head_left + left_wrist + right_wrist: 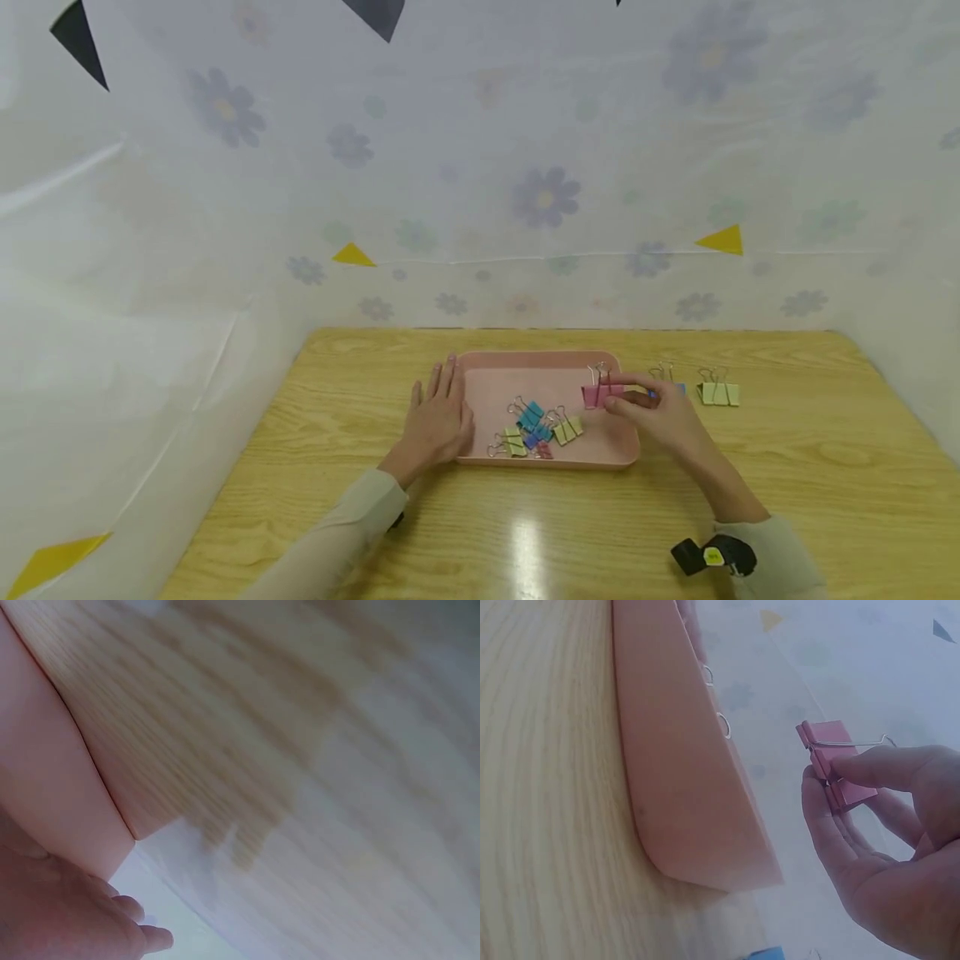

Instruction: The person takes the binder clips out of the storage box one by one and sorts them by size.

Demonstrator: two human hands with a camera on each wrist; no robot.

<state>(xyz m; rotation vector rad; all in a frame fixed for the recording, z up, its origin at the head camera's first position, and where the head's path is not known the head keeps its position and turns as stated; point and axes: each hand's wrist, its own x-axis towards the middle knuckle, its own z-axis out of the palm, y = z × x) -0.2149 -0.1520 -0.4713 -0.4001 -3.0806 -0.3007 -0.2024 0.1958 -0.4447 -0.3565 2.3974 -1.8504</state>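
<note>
My right hand (pixel 667 417) pinches a pink binder clip (pixel 598 395) by its body over the right part of a pink tray (pixel 540 360). In the right wrist view, thumb and fingers grip the clip (pixel 838 761), its wire handle sticking out to the right. My left hand (pixel 438 417) rests with straight fingers along the tray's left edge. Inside the tray lie a teal clip (pixel 530 415), a yellow clip (pixel 567 430), another yellow clip (pixel 514 442), a small pink clip (pixel 543 451) and small blue ones.
Beyond my right hand, a blue binder clip (pixel 678 389), partly hidden by the fingers, stands on the wooden table (pixel 337 375). Right of it stands a yellow binder clip (pixel 718 394). A flower-patterned sheet (pixel 465 167) encloses the table at the back and sides.
</note>
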